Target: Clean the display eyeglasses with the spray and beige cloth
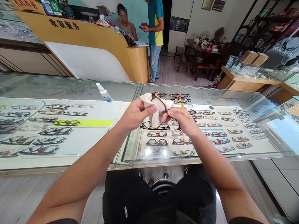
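My left hand (138, 113) pinches a cream cleaning cloth (154, 116), which is folded over one lens of a pair of eyeglasses (161, 101). The dark brown frame is gripped by my right hand (181, 118) near its middle, thumb and fingers closed on it. The glasses are tilted, held above the glass top of the display case (130, 161). Part of the frame is hidden by the cloth and my fingers. A white spray bottle (104, 92) with a blue-marked label is on the glass to the left of my hands.
Rows of spectacle frames (183, 141) lie inside the case under the glass. Beyond it is a yellow-and-white counter (93, 59). One person (127, 26) sits behind that counter; another person (155, 34) stands beside it. A dark wooden table (203, 46) is at the back right.
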A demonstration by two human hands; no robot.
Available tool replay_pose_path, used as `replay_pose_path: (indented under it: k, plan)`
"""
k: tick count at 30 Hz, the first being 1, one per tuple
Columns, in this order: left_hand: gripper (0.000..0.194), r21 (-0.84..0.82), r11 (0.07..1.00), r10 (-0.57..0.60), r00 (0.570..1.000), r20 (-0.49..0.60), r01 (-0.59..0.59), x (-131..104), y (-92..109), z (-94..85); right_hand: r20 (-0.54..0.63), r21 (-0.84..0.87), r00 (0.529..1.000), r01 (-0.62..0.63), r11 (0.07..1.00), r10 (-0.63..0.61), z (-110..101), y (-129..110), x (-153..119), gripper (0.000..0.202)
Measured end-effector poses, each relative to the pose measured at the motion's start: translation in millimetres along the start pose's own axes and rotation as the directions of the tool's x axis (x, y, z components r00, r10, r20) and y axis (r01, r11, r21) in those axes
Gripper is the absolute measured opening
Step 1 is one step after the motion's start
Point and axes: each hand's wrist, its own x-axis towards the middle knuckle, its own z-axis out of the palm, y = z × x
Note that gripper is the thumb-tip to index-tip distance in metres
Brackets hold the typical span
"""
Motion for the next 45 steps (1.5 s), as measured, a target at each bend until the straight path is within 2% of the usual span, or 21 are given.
replay_pose_path:
  k: [5,10,15,18,23,27,30,35,38,43,45]
  plan:
    - [0.045,-0.034,0.999,-0.025,0.999,-0.041,0.023,0.2,5.8,8.0,0.000,0.021,1.000,0.011,1.000,-0.011,2.5,0.5,0.3,0.037]
    - [0.049,-0.002,1.000,0.000,0.990,-0.144,0.000,0.6,6.0,17.3,0.068,0.010,0.997,0.020,1.000,-0.021,9.2,3.8,2.0,0.040]
    - [0.055,0.046,0.999,0.021,0.964,-0.263,-0.009,-1.3,6.0,22.8,0.061,-0.047,0.998,0.032,0.998,-0.029,14.0,7.1,1.9,0.044]
    - [0.059,0.060,0.998,0.039,0.972,-0.233,-0.025,-1.2,6.3,21.5,0.047,-0.063,0.999,0.028,0.998,-0.025,14.4,5.0,0.9,0.042]
    - [0.059,0.028,1.000,0.007,0.999,-0.050,-0.006,1.7,1.2,8.2,0.023,-0.054,1.000,0.007,0.998,-0.006,10.0,0.7,0.6,0.040]
    - [0.049,0.035,0.999,-0.012,0.999,-0.034,0.013,2.6,-2.8,-0.7,0.006,-0.040,1.000,0.016,0.999,-0.015,5.8,1.6,1.4,0.039]
    - [0.044,-0.001,1.000,-0.028,1.000,0.008,0.028,2.1,-1.8,1.4,0.010,-0.028,1.000,0.013,1.000,-0.013,6.2,2.8,2.1,0.041]
    - [0.045,-0.025,0.999,0.031,0.995,-0.091,-0.033,1.8,0.2,12.5,0.041,-0.079,0.999,0.007,0.997,-0.003,12.6,5.7,1.8,0.047]
    - [0.048,-0.007,0.999,0.035,0.994,-0.103,-0.036,1.3,1.0,16.5,0.045,-0.139,0.999,0.029,0.990,-0.023,15.6,7.5,0.6,0.047]
    - [0.058,0.061,0.998,0.040,0.980,-0.196,-0.028,0.8,1.1,15.8,0.037,-0.153,0.999,0.035,0.988,-0.030,15.7,6.6,-0.8,0.040]
    - [0.059,0.064,0.998,0.035,0.983,-0.182,-0.023,1.7,-1.2,12.4,0.029,-0.130,0.999,0.030,0.991,-0.026,14.1,5.2,-0.4,0.039]
